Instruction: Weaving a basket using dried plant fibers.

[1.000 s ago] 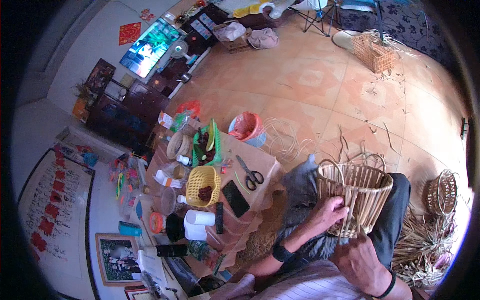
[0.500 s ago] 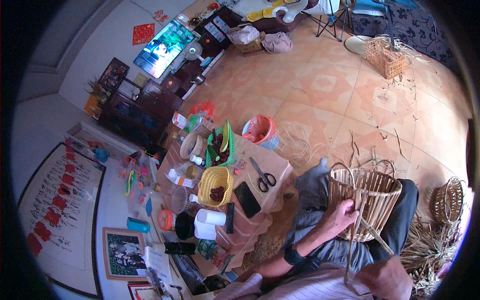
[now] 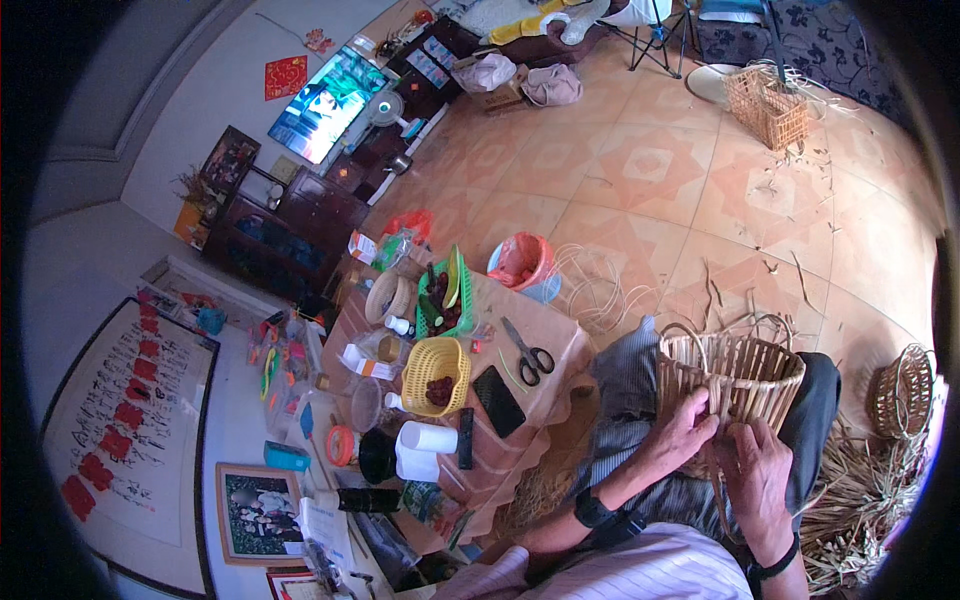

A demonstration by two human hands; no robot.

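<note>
Tiled floor lies open beyond the knees. Both hands, left hand and right hand, grip the half-woven basket on the lap, beside the cluttered table's edge.

Low table with scissors, yellow basket, black phone

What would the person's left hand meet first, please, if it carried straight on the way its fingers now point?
The left hand already has its fingers on the woven basket in the lap, so it would likely press straight into the basket's side wall.
</note>
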